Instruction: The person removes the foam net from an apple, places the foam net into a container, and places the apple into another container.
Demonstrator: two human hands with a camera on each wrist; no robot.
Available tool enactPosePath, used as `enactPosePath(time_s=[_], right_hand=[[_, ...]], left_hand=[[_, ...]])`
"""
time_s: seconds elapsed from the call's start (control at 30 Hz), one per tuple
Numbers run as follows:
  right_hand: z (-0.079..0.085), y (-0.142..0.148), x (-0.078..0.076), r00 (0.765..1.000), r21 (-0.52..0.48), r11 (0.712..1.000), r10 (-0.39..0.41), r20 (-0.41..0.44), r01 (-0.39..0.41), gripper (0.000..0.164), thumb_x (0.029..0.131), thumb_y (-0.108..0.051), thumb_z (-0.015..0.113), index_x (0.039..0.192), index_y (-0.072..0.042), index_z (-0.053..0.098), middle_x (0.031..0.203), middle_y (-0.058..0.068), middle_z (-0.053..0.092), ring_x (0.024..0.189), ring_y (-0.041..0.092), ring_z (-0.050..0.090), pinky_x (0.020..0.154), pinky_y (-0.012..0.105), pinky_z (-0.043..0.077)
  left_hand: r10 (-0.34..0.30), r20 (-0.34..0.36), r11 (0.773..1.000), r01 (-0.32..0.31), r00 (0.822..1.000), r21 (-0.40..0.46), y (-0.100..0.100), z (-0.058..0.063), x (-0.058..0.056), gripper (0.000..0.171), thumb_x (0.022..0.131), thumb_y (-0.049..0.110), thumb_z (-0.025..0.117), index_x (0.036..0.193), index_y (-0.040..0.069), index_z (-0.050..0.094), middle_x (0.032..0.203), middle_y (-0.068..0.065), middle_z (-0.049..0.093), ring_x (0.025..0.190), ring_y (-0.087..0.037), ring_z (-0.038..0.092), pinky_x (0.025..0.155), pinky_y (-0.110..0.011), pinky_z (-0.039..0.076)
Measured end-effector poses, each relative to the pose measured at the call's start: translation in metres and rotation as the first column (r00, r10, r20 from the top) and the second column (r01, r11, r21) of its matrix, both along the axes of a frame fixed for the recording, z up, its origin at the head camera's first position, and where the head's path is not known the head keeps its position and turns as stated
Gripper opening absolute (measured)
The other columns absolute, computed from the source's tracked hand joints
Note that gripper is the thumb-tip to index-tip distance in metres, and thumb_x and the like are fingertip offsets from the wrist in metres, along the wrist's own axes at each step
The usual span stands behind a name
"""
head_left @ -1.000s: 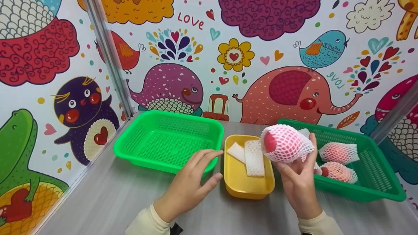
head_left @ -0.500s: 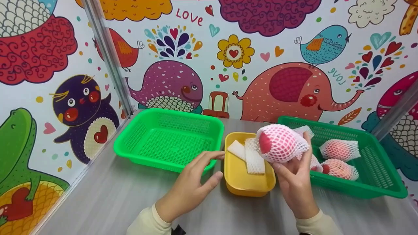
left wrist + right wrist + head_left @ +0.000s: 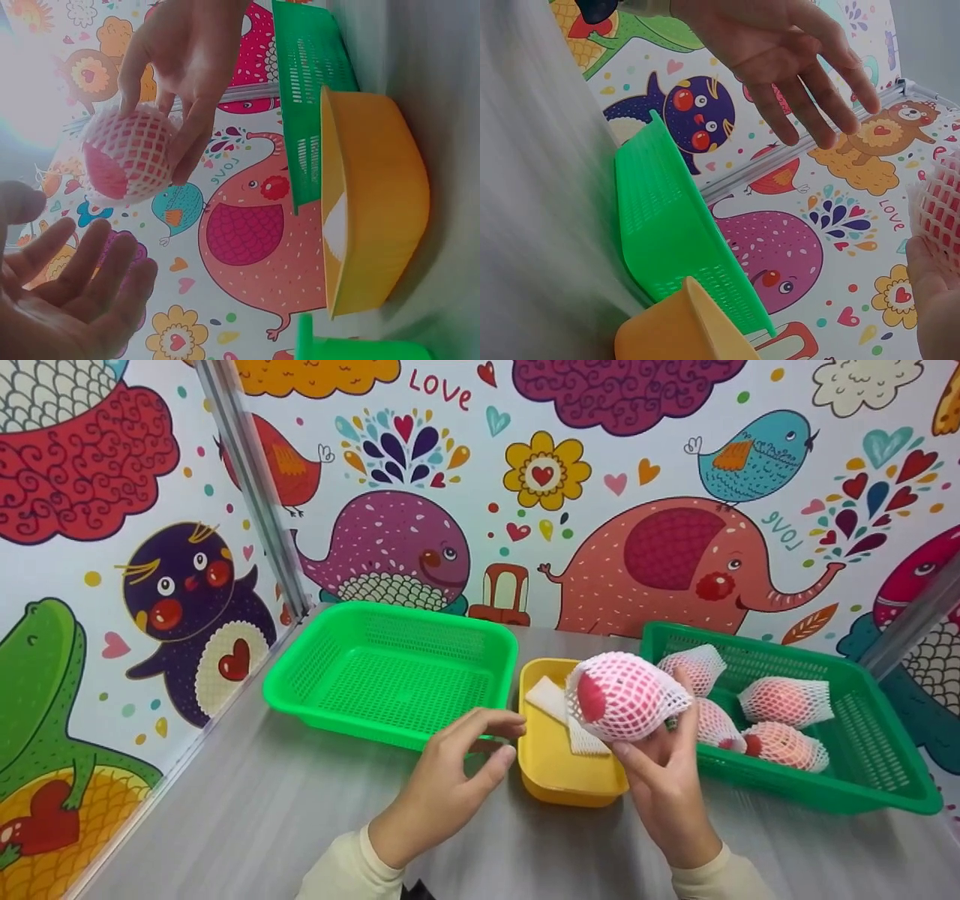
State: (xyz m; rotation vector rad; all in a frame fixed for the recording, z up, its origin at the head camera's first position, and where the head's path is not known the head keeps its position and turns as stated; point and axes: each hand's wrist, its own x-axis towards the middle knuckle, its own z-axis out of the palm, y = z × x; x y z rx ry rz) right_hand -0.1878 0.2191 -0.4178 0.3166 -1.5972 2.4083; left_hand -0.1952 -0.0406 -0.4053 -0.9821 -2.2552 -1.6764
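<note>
My right hand [image 3: 670, 787] grips a red fruit in a white foam net [image 3: 628, 699], raised over the right part of the yellow box [image 3: 559, 769]. Its bare red end faces left through the open mouth of the net. In the left wrist view, the fingers hold the netted fruit around its far end. My left hand [image 3: 442, 791] is held in the air with relaxed, slightly bent fingers and nothing in it, its fingertips near the yellow box's left rim. Flat white foam nets [image 3: 547, 699] lie inside the box, partly hidden behind the held fruit.
At the back left stands a bright green basket [image 3: 390, 735]. A darker green basket [image 3: 877, 742] at the right holds several fruits in foam nets, among them one netted fruit [image 3: 786, 701]. Printed walls [image 3: 600, 547] close off the back and left of the grey table [image 3: 247, 810].
My right hand has moved left with the netted fruit, farther over the yellow box, uncovering more fruits in the dark green basket. My left hand has shifted slightly right, its fingers bending a little.
</note>
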Motion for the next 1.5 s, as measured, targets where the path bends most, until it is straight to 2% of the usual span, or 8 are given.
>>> enactPosePath(time_s=[0.17,0.33,0.53,0.7,1.03,1.2,1.33,1.5], right_hand=[[-0.002,-0.006,0.003,1.000,0.012,1.000,0.008,0.026,-0.009,0.104,0.091,0.014,0.062,0.158,-0.038,0.003,0.158,0.006,0.021,0.141,0.032,0.037,0.102,0.044,0.044],[-0.005,-0.013,0.005,0.999,0.049,0.999,0.001,0.054,-0.004,0.103,0.091,0.008,0.067,0.157,-0.040,0.003,0.157,0.004,0.024,0.140,0.031,0.040,0.102,0.045,0.045],[-0.009,-0.019,0.005,0.997,0.073,0.997,0.036,0.067,-0.041,0.100,0.093,0.007,0.065,0.157,-0.039,0.005,0.158,0.004,0.025,0.141,0.030,0.039,0.103,0.043,0.044],[-0.012,-0.023,0.005,0.996,0.097,0.993,0.056,0.073,-0.063,0.099,0.092,0.007,0.066,0.157,-0.038,0.006,0.158,0.003,0.025,0.141,0.029,0.038,0.104,0.043,0.044],[-0.016,-0.030,0.011,0.990,0.099,0.991,0.072,0.122,-0.085,0.098,0.091,0.005,0.068,0.157,-0.033,0.005,0.158,0.001,0.025,0.140,0.028,0.041,0.103,0.044,0.045],[-0.016,-0.032,0.013,0.989,0.096,0.991,0.080,0.123,-0.092,0.097,0.092,0.006,0.067,0.157,-0.027,0.003,0.157,0.005,0.025,0.138,0.029,0.043,0.103,0.042,0.044],[-0.017,-0.034,0.013,0.988,0.104,0.989,0.087,0.127,-0.100,0.091,0.092,0.003,0.068,0.154,-0.027,0.009,0.157,0.005,0.028,0.138,0.027,0.044,0.104,0.041,0.044],[-0.019,-0.037,0.014,0.980,0.078,0.984,0.147,0.132,-0.158,0.086,0.094,0.003,0.065,0.154,-0.026,0.011,0.157,0.007,0.029,0.139,0.030,0.042,0.105,0.044,0.043]], left_hand=[[0.001,0.073,1.000,0.000,0.997,-0.007,0.001,0.000,0.002,0.027,0.102,0.031,0.060,0.129,0.025,0.061,0.119,0.006,0.064,0.111,-0.013,0.061,0.092,-0.034,0.054],[-0.029,0.126,0.999,0.025,0.992,0.028,0.002,0.001,0.005,0.028,0.102,0.027,0.061,0.129,0.026,0.060,0.118,0.004,0.064,0.111,-0.013,0.062,0.091,-0.033,0.054],[-0.081,0.120,0.993,0.069,0.989,0.099,0.005,0.002,0.008,0.032,0.102,0.021,0.061,0.133,0.021,0.059,0.118,0.002,0.063,0.109,-0.018,0.064,0.089,-0.035,0.055],[-0.102,0.141,0.991,0.089,0.985,0.097,0.007,0.001,0.006,0.036,0.102,0.020,0.061,0.138,0.021,0.057,0.120,0.001,0.061,0.108,-0.019,0.065,0.088,-0.035,0.056],[-0.079,0.162,0.996,0.072,0.984,0.048,0.007,-0.003,0.003,0.044,0.100,0.026,0.064,0.143,0.027,0.051,0.121,-0.002,0.061,0.109,-0.023,0.064,0.087,-0.035,0.056],[-0.060,0.156,0.998,0.059,0.986,0.006,0.008,-0.004,0.002,0.048,0.099,0.029,0.065,0.144,0.027,0.048,0.120,0.000,0.061,0.106,-0.019,0.063,0.085,-0.033,0.056],[-0.044,0.186,0.999,0.048,0.982,-0.017,0.009,-0.006,-0.001,0.054,0.098,0.029,0.067,0.145,0.031,0.041,0.116,0.003,0.061,0.102,-0.014,0.064,0.085,-0.032,0.056],[-0.032,0.217,0.999,0.037,0.976,-0.019,0.009,-0.013,-0.002,0.064,0.096,0.028,0.069,0.148,0.033,0.032,0.114,0.002,0.062,0.098,-0.014,0.066,0.084,-0.031,0.056]])
